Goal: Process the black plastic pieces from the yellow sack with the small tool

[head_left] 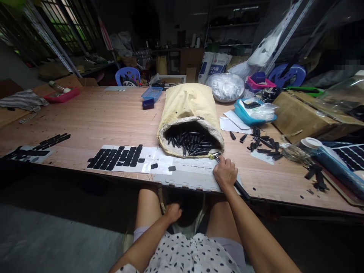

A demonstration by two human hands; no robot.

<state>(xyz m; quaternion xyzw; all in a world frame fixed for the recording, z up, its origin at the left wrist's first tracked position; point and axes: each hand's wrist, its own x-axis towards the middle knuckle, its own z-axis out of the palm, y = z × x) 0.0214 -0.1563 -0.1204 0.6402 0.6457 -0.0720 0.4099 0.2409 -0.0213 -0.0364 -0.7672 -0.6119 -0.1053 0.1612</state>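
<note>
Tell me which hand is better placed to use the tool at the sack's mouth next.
The right, most likely. The right hand grips the tool, whose far end lies beside the open mouth of the sack. The left hand is off the table, down by the lap, farther from both.

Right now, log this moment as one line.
right hand: holds black-handled tool, tip by sack | left hand: below table edge | sack: open, black pieces inside
</note>
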